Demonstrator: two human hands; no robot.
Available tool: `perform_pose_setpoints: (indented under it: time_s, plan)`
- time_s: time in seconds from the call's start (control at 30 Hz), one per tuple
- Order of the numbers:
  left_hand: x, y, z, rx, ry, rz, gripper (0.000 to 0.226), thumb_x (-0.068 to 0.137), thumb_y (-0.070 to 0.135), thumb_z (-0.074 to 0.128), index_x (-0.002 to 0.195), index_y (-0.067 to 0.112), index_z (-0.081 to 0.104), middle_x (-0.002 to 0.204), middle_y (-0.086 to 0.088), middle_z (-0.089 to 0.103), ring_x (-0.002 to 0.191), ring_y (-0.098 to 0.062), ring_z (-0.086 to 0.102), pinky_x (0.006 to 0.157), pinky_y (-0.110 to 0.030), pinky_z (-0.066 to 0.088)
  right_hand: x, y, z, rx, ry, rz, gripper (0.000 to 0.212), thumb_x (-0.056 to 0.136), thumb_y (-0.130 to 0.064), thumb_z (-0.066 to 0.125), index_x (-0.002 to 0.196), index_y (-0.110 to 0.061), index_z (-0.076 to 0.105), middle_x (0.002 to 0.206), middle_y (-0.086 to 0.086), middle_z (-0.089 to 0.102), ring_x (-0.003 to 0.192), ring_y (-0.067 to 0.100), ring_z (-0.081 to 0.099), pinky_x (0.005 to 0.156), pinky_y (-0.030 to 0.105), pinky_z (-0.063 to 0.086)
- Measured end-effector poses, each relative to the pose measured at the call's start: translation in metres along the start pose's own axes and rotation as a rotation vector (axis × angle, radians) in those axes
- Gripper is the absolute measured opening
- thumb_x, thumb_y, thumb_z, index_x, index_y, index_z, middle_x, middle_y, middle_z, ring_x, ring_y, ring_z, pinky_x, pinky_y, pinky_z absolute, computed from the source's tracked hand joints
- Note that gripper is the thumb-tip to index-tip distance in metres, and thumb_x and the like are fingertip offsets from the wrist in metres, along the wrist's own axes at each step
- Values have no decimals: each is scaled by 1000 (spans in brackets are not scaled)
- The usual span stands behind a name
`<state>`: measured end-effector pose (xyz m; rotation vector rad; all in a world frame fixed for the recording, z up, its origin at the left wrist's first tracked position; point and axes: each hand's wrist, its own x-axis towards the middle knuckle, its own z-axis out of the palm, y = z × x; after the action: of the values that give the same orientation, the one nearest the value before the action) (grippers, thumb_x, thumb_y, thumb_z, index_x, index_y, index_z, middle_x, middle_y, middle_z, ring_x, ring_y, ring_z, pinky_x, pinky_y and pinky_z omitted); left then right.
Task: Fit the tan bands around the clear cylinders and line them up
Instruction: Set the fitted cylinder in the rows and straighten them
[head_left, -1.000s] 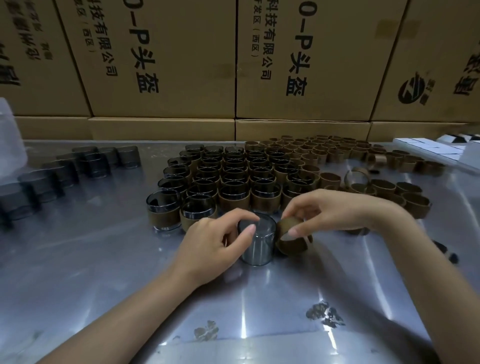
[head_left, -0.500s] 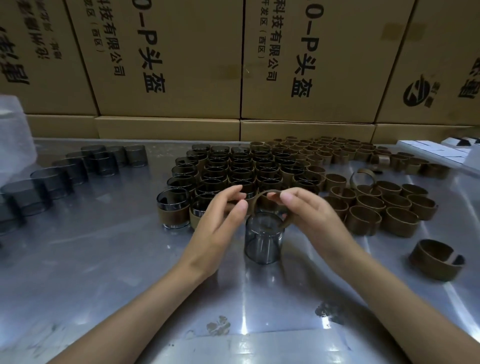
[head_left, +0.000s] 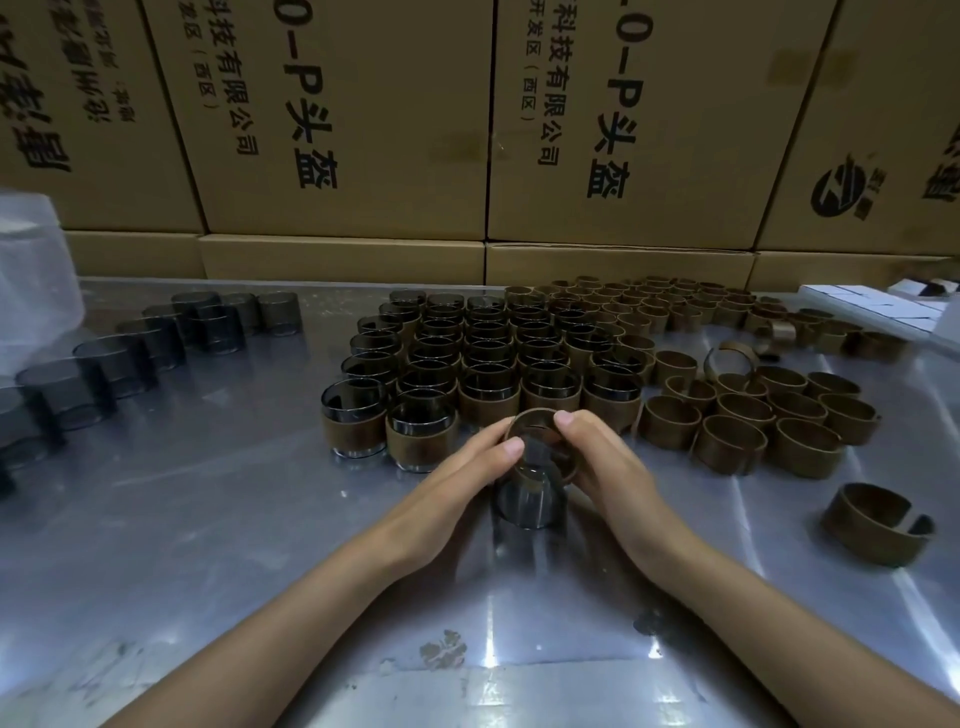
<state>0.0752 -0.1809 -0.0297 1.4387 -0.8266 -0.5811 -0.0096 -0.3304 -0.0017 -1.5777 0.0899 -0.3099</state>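
Both hands meet over one clear cylinder (head_left: 530, 501) standing upright on the shiny metal table (head_left: 208, 519). The left hand (head_left: 457, 480) and the right hand (head_left: 605, 467) each pinch a side of a tan band (head_left: 537, 415), fingertips curled onto its rim, so the band sits between the two sets of fingers. The band is held over the top of the cylinder; its far rim rises above the fingertips, while its near edge seems to reach the cylinder's upper rim. Whether it has already slipped around the glass cannot be told, because the fingers and thumbs cover the sides of both pieces.

Just beyond the fingertips stand rows of banded cylinders (head_left: 488, 379), packed close together. To the right of the right hand's fingers lie loose bands (head_left: 769, 415), with one split band (head_left: 875, 522) apart from them, nearer the wrist. Far to the left of the left hand's fingers is a curved line of bare cylinders (head_left: 119, 358), dim and partly cut off at the frame edge. Cardboard boxes (head_left: 363, 130) close off the back.
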Motion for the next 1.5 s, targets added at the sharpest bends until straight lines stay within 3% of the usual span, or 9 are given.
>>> perform_pose_setpoints:
  time_s: [0.23, 0.37, 0.53, 0.77, 0.97, 1.07, 1.23, 1.37, 1.5]
  plan:
    - [-9, 14, 8, 190, 103, 62, 62, 89, 64, 40, 141, 29, 45, 141, 12, 51, 134, -3, 41, 117, -39, 26, 1, 5, 2, -198, -37, -31, 66, 78, -73, 30, 116, -23, 49, 114, -6, 60, 107, -3, 57, 100, 32, 42]
    - [-13, 20, 12, 177, 137, 96, 46, 98, 49, 29, 134, 31, 52, 135, 11, 57, 130, -3, 46, 116, -37, 29, 1, 8, -2, -301, -154, -27, 63, 81, -76, 31, 125, -33, 40, 121, -16, 55, 116, -4, 51, 107, 35, 38]
    - [-17, 22, 10, 285, 92, 58, 55, 91, 65, 27, 133, 39, 51, 134, 23, 54, 130, 6, 42, 113, -27, 28, 0, 6, -4, -366, -184, -35, 79, 76, -85, 22, 131, -31, 42, 124, -18, 55, 117, -7, 48, 107, 29, 34]
    - [-20, 26, 9, 465, 88, 4, 60, 87, 68, 22, 138, 43, 41, 135, 21, 51, 127, 10, 41, 114, -27, 28, 0, 6, -6, -415, -236, -58, 62, 84, -70, 21, 136, -39, 36, 126, -30, 50, 118, -16, 43, 101, 18, 32]
    - [-18, 20, 9, 515, 120, 1, 70, 86, 73, 16, 137, 33, 43, 134, 17, 52, 129, 1, 42, 114, -36, 29, 1, 12, -8, -458, -232, -111, 60, 88, -68, 17, 141, -44, 30, 138, -28, 43, 132, -6, 34, 113, 30, 26]
    - [-19, 21, 9, 443, 142, 15, 60, 87, 72, 15, 133, 44, 42, 133, 27, 48, 130, 9, 36, 113, -28, 26, 1, 11, -5, -378, -264, -147, 59, 91, -64, 20, 143, -39, 29, 138, -27, 43, 129, -12, 36, 109, 22, 28]
    - [-20, 25, 9, 331, 179, 55, 53, 89, 65, 18, 129, 43, 45, 132, 23, 50, 126, 15, 38, 104, -18, 27, 0, 12, 4, -237, -259, -190, 49, 97, -48, 26, 142, -31, 35, 139, -16, 46, 131, -1, 41, 113, 33, 32]
    - [-17, 23, 10, 300, 201, 85, 59, 92, 60, 19, 134, 30, 47, 135, 9, 52, 129, 0, 43, 114, -34, 30, -1, 8, 5, -214, -229, -255, 44, 99, -37, 27, 137, -22, 43, 134, -11, 52, 127, -4, 44, 101, 9, 33]
    - [-15, 23, 12, 232, 226, 92, 61, 90, 63, 22, 131, 26, 47, 130, 1, 56, 125, -13, 51, 109, -44, 37, -3, 5, 3, -119, -218, -243, 47, 95, -42, 31, 133, -20, 46, 125, -9, 59, 120, 2, 53, 98, 21, 44]
